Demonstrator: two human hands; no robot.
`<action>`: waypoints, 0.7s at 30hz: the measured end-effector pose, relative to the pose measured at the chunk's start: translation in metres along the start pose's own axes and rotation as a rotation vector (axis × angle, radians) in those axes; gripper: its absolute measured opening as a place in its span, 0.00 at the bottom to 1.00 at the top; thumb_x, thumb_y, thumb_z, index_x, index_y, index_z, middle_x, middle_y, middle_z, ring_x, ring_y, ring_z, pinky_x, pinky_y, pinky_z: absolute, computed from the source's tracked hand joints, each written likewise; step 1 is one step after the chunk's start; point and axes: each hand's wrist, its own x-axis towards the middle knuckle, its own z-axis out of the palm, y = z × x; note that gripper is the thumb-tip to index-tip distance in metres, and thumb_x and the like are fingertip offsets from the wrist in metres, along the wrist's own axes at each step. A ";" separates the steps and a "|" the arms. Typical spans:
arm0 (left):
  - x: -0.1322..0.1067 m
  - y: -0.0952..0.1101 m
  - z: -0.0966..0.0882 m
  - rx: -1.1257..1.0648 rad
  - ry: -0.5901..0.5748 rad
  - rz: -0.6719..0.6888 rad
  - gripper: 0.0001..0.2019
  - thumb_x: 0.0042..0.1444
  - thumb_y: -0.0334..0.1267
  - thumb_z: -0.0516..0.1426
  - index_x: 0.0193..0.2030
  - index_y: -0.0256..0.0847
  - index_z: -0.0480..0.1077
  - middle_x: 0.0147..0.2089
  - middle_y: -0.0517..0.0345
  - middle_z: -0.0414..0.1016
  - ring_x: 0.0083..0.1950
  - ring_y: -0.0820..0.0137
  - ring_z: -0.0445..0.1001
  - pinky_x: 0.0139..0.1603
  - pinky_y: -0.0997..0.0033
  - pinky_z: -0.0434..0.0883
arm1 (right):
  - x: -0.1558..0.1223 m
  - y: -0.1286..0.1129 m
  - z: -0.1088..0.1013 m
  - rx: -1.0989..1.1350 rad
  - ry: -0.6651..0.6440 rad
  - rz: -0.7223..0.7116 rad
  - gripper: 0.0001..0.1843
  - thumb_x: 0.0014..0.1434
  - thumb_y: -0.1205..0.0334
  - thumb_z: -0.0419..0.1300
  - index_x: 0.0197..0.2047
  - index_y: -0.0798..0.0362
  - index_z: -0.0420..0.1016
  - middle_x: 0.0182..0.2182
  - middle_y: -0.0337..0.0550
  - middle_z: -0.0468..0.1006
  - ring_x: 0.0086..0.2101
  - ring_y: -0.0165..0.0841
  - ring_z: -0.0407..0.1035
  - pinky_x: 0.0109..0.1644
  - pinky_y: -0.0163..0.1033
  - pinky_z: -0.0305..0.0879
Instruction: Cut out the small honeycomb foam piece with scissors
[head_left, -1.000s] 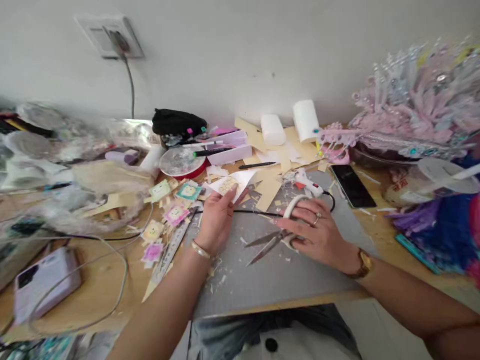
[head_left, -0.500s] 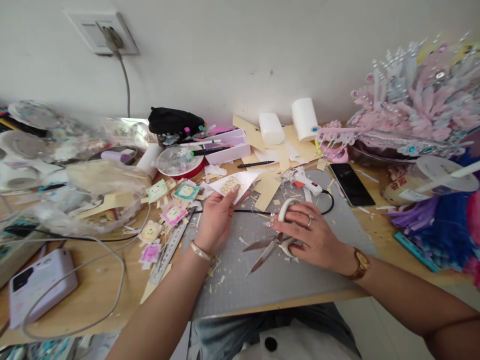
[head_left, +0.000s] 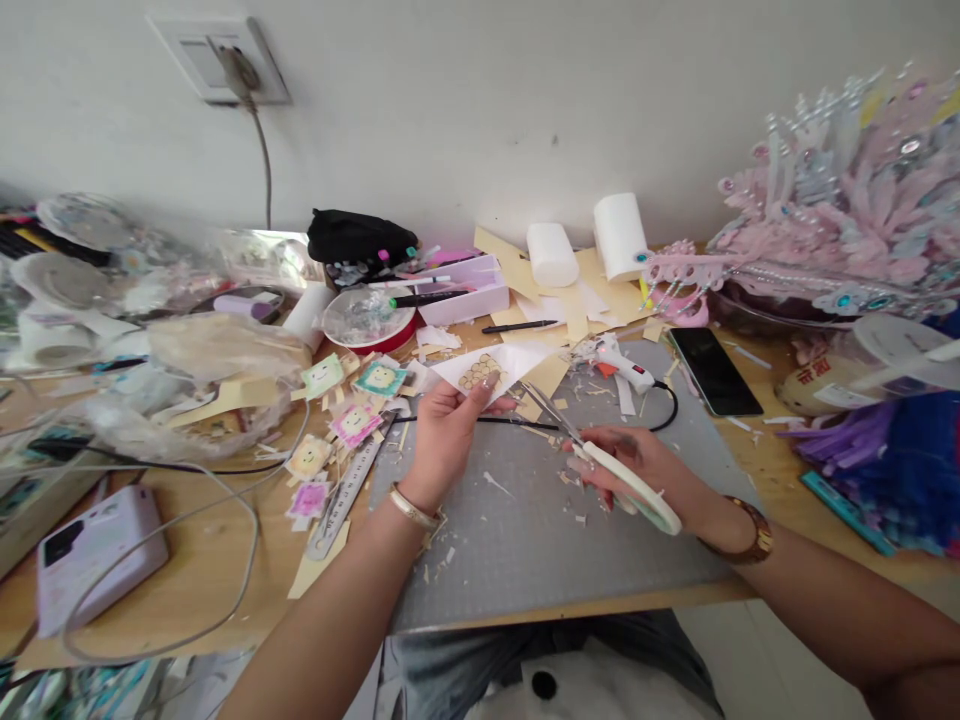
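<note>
My left hand (head_left: 450, 430) pinches a white paper piece (head_left: 514, 362) between thumb and fingers. A cluster of tan, rounded shapes (head_left: 480, 372) is on the paper. My right hand (head_left: 645, 462) grips scissors (head_left: 622, 480) with white handles, their blades pointing up and left. The blade tips lie close to the lower right of the paper; whether they touch it I cannot tell. Beneath both hands is a grey cutting mat (head_left: 525, 560) strewn with small scraps. Left of my left hand lie several small coloured cards with drawn faces (head_left: 356, 423).
A glue gun (head_left: 622, 365) with a black cord and a phone (head_left: 715, 372) lie to the right. A metal ruler (head_left: 346, 500) is at the left. Behind are a lilac tray (head_left: 472, 295), a black pen (head_left: 519, 327) and white rolls (head_left: 619, 238). A drink cup (head_left: 832, 375) stands far right.
My right hand has turned the scissors: the blades pointed down and left, spread apart, and now point up toward the paper. My left hand keeps the paper nearly in place.
</note>
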 end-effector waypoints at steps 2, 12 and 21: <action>0.000 0.001 0.001 -0.037 -0.015 -0.035 0.14 0.47 0.44 0.68 0.39 0.40 0.77 0.38 0.56 0.81 0.34 0.67 0.80 0.38 0.68 0.77 | 0.001 -0.001 0.002 -0.004 0.005 0.014 0.26 0.42 0.47 0.73 0.39 0.55 0.75 0.25 0.36 0.72 0.18 0.23 0.63 0.20 0.31 0.63; -0.008 0.002 0.008 -0.064 -0.106 -0.237 0.16 0.45 0.44 0.69 0.37 0.36 0.76 0.38 0.54 0.80 0.32 0.68 0.79 0.34 0.70 0.75 | 0.006 0.001 0.007 -0.013 0.028 -0.017 0.26 0.42 0.43 0.72 0.36 0.56 0.75 0.23 0.36 0.70 0.19 0.23 0.62 0.21 0.31 0.63; -0.009 0.000 0.006 -0.063 -0.197 -0.341 0.16 0.47 0.44 0.67 0.40 0.36 0.77 0.44 0.48 0.81 0.37 0.62 0.81 0.39 0.66 0.76 | 0.006 -0.002 0.009 -0.001 0.025 -0.002 0.27 0.40 0.43 0.72 0.34 0.55 0.73 0.22 0.35 0.70 0.18 0.23 0.62 0.22 0.31 0.63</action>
